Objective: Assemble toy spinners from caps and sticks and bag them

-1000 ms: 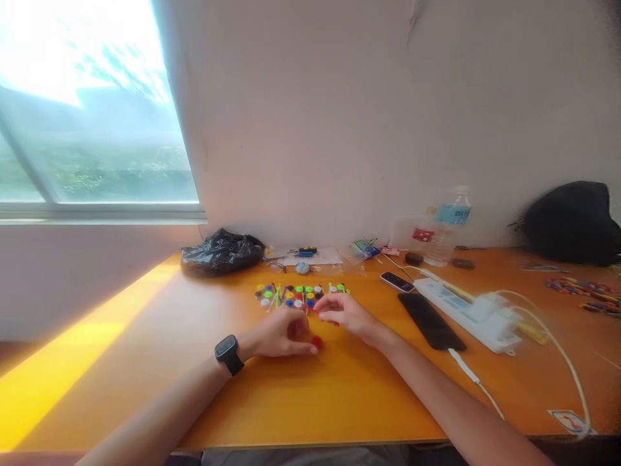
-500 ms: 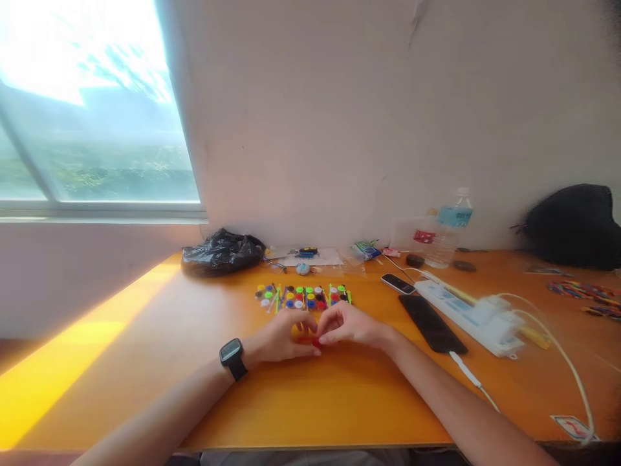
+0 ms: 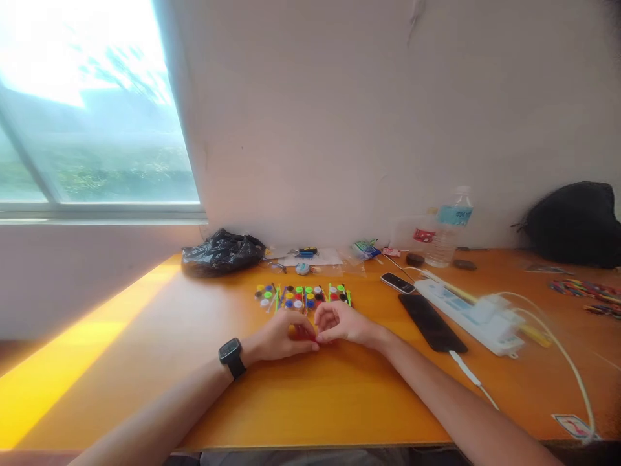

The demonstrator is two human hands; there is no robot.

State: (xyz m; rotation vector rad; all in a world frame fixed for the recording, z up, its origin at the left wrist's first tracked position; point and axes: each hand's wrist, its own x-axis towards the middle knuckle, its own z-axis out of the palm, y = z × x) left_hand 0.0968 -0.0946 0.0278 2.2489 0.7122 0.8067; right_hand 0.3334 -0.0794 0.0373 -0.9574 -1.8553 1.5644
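My left hand, with a black watch on its wrist, rests low over the table, fingers curled and thumb stretched towards the right hand. My right hand has thumb and index finger pinched together at the left fingertips. A little red shows between the fingertips; the thing itself is too small and covered to name. Just beyond the hands lie small round pieces in several colours, set in groups, with thin coloured sticks between them. My hands partly cover the nearest ones.
A black plastic bag lies at the back left. To the right are a phone, a power strip with white cables, and a water bottle. Coloured strands and a black bag sit far right.
The right hand's fingers have lifted and spread slightly, its thumb and index still close to the left fingertips. Less of the red piece shows. The left hand has barely moved.
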